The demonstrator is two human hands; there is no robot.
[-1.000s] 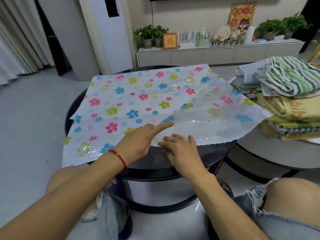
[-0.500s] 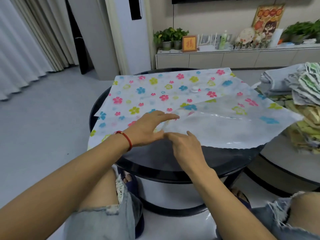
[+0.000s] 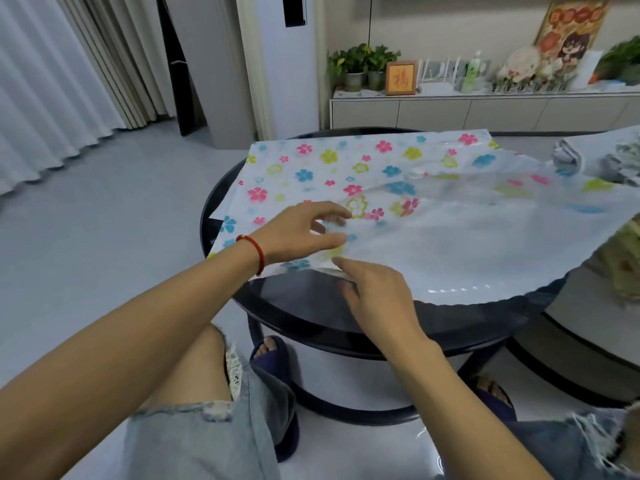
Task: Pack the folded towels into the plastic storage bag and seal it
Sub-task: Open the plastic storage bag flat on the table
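Center frame, I see the flowered plastic storage bag [image 3: 398,188] spread over a round black table [image 3: 311,299], its near layer lifted. My left hand [image 3: 298,233] pinches the bag's near edge w/ thumb and fingers part-curled; right hand [image 3: 377,296] lies loosely spread, fingertips touching that edge. Folded towels [image 3: 620,168] sit blurred at right edge.

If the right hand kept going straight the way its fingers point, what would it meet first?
Most likely the near edge of the flowered plastic bag: the right hand points up and left, its fingertips already at that edge, close to the left hand. Depth is uncertain.
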